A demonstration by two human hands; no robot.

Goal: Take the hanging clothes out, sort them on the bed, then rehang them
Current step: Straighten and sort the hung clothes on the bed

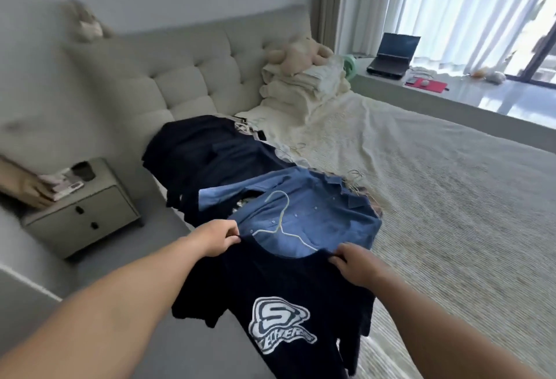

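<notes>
**Navy tee held by the shoulders over the bed's near edge**

Head view: I have the navy T-shirt (279, 297) low in the centre of the frame, held up by its two shoulder points with the neckline stretched between them. My left hand (218, 238) pinches the fabric at the left end of the collar, fingers curled tight on the seam. My right hand (352, 264) grips the other shoulder, knuckles up, fingertips folded over the cloth. Both forearms reach in from the bottom corners, roughly level, wrists slightly bent down.

I judge this shirt light, soft and floppy: it hangs limp below my hands, the white logo facing up, the hem out of view past the bottom edge. It will not hold any shape, so the shoulder seams are the right place to hold it; taken anywhere lower, it would bunch.

A white wire hanger (281, 222) shows just above the neckline, its hook toward the centre of the frame. One arm seems to run under the collar, but I cannot tell if it is properly seated. It looks thin and springy, and could snag.

Behind it, at centre frame, a blue button shirt (316, 207) lies flat on the bed (451, 198), with a pile of dark clothes (210, 156) further up and left of it.
</notes>
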